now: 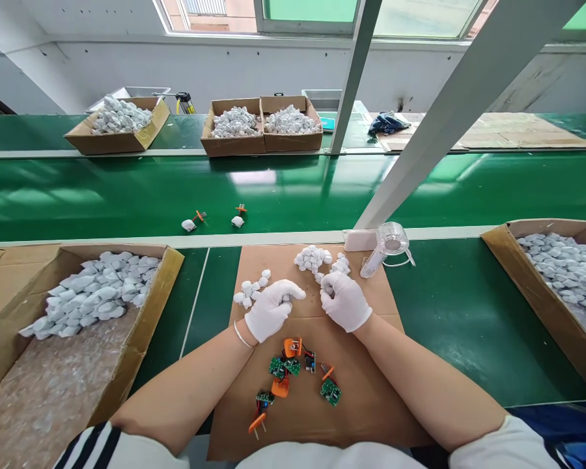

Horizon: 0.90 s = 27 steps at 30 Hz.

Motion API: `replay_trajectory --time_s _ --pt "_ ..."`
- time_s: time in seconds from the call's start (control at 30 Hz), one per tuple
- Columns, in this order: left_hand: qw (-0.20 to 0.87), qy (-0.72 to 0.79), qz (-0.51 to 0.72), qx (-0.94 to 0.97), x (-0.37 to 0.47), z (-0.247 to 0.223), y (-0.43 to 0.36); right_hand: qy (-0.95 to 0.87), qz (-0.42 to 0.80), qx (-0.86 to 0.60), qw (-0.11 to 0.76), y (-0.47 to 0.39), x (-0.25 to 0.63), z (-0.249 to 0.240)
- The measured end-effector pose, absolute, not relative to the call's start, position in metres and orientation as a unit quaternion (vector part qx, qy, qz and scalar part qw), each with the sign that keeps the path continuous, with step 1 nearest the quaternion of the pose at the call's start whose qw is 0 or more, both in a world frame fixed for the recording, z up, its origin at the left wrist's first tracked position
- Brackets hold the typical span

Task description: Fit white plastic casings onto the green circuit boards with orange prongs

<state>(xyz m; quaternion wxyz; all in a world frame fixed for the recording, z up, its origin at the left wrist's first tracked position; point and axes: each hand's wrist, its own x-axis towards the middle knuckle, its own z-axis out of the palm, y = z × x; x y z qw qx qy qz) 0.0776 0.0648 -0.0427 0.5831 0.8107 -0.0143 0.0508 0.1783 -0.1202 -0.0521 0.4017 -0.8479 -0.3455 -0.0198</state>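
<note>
My left hand, in a white glove, curls its fingers around a small white plastic piece that is mostly hidden. Beside it lies a loose group of white plastic pieces. My right hand, also gloved, has its fingers drawn together at the near edge of a small white pile; what they hold is hidden. Another pile of white pieces sits just beyond, between the hands. Nearer to me, several green circuit boards wired to orange plug parts lie on the cardboard sheet.
Cartons of white pieces stand at left and right, with more cartons behind. A clear plastic device stands by a slanted grey post. Two white-and-orange assemblies rest on the green belt.
</note>
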Motion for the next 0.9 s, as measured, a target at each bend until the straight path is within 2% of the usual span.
replay_trajectory --time_s 0.17,0.37,0.43,0.5,0.6,0.7,0.8,0.9 --pt "0.628 0.055 0.084 0.772 0.083 -0.047 0.058 -0.328 0.054 -0.836 0.437 -0.124 0.171 -0.047" --pt "0.718 0.094 0.077 0.686 0.086 -0.048 0.049 -0.331 -0.026 -0.777 0.535 -0.124 0.167 -0.047" --pt "0.72 0.084 0.083 0.684 0.085 -0.046 0.047 -0.317 0.014 -0.737 0.597 -0.124 0.166 -0.05" --pt "0.718 0.075 0.085 0.686 0.083 -0.044 0.046 -0.272 0.107 -0.691 0.661 -0.124 0.165 -0.053" --pt "0.701 0.051 0.081 0.707 0.082 -0.043 0.044 -0.212 0.218 -0.638 0.708 -0.124 0.162 -0.054" --pt "0.65 -0.008 0.133 0.748 0.083 -0.042 0.045 -0.214 0.239 -0.609 0.725 -0.124 0.161 -0.048" --pt "0.555 -0.067 0.191 0.807 0.083 -0.04 0.046 -0.239 0.269 -0.583 0.729 -0.125 0.161 -0.042" --pt "0.505 -0.083 0.177 0.84 0.081 -0.039 0.045 -0.257 0.295 -0.58 0.715 -0.125 0.159 -0.04"
